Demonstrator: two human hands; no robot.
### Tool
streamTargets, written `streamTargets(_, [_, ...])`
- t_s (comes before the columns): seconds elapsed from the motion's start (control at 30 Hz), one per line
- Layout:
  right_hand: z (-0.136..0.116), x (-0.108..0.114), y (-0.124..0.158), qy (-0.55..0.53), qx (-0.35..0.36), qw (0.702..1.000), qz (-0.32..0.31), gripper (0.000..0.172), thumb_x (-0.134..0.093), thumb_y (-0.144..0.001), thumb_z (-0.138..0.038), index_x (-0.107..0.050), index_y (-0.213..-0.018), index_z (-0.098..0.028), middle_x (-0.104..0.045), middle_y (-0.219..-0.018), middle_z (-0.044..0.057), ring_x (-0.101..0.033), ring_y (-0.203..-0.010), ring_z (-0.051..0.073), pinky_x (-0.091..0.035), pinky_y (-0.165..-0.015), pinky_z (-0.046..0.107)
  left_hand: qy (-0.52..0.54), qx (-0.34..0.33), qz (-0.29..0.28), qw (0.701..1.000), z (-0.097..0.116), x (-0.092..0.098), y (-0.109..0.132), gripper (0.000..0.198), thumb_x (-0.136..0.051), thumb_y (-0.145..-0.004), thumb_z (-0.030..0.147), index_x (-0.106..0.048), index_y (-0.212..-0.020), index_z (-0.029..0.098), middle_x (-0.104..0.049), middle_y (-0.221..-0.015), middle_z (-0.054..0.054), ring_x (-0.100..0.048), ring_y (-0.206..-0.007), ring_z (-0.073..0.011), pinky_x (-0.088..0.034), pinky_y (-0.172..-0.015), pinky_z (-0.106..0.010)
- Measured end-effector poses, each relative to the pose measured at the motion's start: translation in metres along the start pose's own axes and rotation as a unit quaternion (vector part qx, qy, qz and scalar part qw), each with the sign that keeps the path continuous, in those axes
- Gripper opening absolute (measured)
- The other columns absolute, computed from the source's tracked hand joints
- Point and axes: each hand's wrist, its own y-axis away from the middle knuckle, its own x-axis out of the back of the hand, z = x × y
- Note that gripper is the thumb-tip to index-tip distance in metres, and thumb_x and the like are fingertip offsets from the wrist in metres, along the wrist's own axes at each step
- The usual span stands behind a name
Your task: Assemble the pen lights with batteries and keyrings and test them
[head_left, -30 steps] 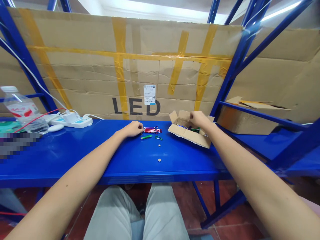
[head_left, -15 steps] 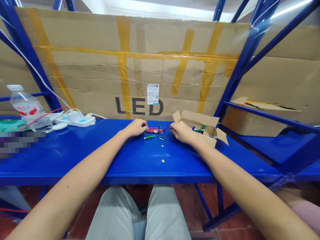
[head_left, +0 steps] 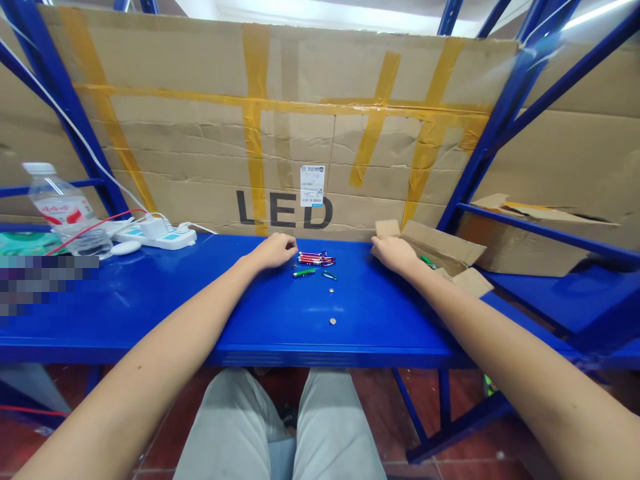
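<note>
My left hand point(head_left: 277, 251) rests on the blue tabletop with curled fingers; whatever they may hold is hidden. Just right of it lies a row of small red and purple metal tubes with clips point(head_left: 315, 259). In front of these are a green tube point(head_left: 304, 273) and a green carabiner clip point(head_left: 329, 275). Nearer me lie two small round silvery discs, the farther disc point(head_left: 331, 291) and the nearer disc point(head_left: 333, 321). My right hand point(head_left: 394, 253) is closed at the left end of an open small cardboard box point(head_left: 443, 241), partly hiding it. Green pieces show inside.
A large cardboard sheet point(head_left: 200, 153) marked LED stands behind the table point(head_left: 270, 320). At left are a plastic bottle point(head_left: 65, 207) and a white power strip point(head_left: 155, 233) with cables. Blue rack posts point(head_left: 487, 143) and another carton point(head_left: 530, 240) stand at right.
My right hand and the small cardboard box have moved to the right, and the box now sits turned. My left hand stays beside the tubes. The view has shifted slightly.
</note>
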Motion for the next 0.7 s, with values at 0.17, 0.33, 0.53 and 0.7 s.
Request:
streamTargets(0.17, [0.036,-0.010,-0.001,0.019,-0.055,0.998,-0.023,0.027,-0.040,-0.097,-0.022,-0.062,-0.109,-0.011,-0.068,-0.107,0.024,-0.068,-0.096,0.032,-0.047,-0.079,0.039,0.009,-0.003,-0.005,1.000,-0.002,-0.001,-0.001,0.022,-0.053,-0.083,0.029,-0.072,-0.086,0.018,-0.073,-0.090,-0.008,-0.064,-0.081,-0.0220,-0.043,-0.073,-0.032])
streamTargets(0.33, [0.063,-0.019,0.003,0.018,-0.123,0.992,-0.013,0.028,-0.046,-0.095,-0.031,-0.064,-0.104,-0.011,-0.070,-0.106,0.023,-0.067,-0.096,0.035,-0.045,-0.077,0.040,0.009,-0.008,-0.005,1.000,-0.002,0.001,0.001,0.022,-0.054,-0.082,0.028,-0.072,-0.089,0.018,-0.074,-0.096,-0.010,-0.064,-0.087,-0.0234,-0.043,-0.075,-0.033])
streamTargets(0.53, [0.007,0.009,-0.005,-0.072,-0.083,0.989,0.095,0.025,-0.047,-0.093,-0.023,-0.069,-0.098,-0.013,-0.072,-0.105,0.018,-0.063,-0.103,0.031,-0.041,-0.090,0.042,0.035,-0.042,-0.068,0.996,0.003,0.015,0.004,0.020,-0.055,-0.079,0.023,-0.073,-0.087,0.018,-0.074,-0.092,-0.006,-0.064,-0.082,-0.0194,-0.044,-0.073,-0.029])
streamTargets(0.7, [-0.088,0.055,-0.004,-0.320,0.164,0.933,-0.015,0.016,-0.059,-0.086,-0.026,-0.072,-0.089,-0.018,-0.073,-0.084,0.004,-0.062,-0.075,0.017,-0.042,-0.068,0.027,0.034,-0.072,-0.127,0.989,0.025,0.017,0.008,0.020,-0.061,-0.078,0.030,-0.073,-0.087,0.018,-0.073,-0.083,-0.003,-0.062,-0.073,-0.0166,-0.040,-0.064,-0.027])
